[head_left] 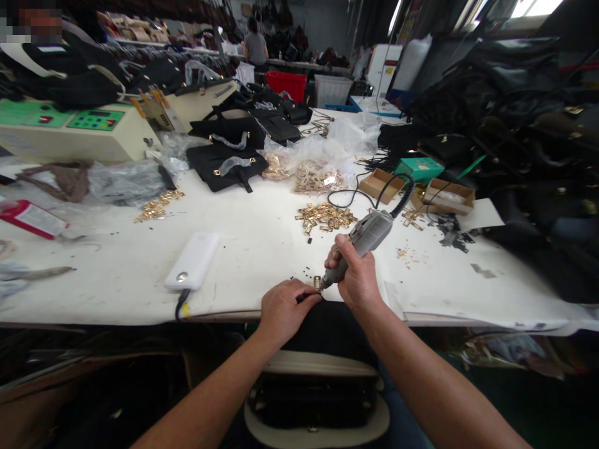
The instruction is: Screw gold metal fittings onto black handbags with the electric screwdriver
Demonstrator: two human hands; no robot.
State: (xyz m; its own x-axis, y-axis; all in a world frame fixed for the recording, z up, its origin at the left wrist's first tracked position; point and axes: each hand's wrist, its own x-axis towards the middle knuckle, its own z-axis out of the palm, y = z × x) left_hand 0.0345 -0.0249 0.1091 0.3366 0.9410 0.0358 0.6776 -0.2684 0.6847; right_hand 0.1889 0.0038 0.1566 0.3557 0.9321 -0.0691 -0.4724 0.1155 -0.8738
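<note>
My right hand (356, 271) is wrapped round a grey electric screwdriver (372, 231), its tip slanting down to the left. That tip meets a small gold metal fitting (317, 282) at the table's front edge. Close beside it, my left hand (287, 308) pinches the black flap of a handbag (327, 327) between thumb and fingers. The bag, black with cream trim, lies across my lap and up onto the table edge. Where the screwdriver tip touches, the detail is too small to make out.
Gold fittings lie in a pile (325, 216), with bagged ones (318, 178) behind. A white power bank (193, 260) with a cable lies left. Small cardboard boxes (449, 196) stand right. Black handbags (227, 162) and a cream machine (79, 131) are farther back. A person (255, 47) is in the background.
</note>
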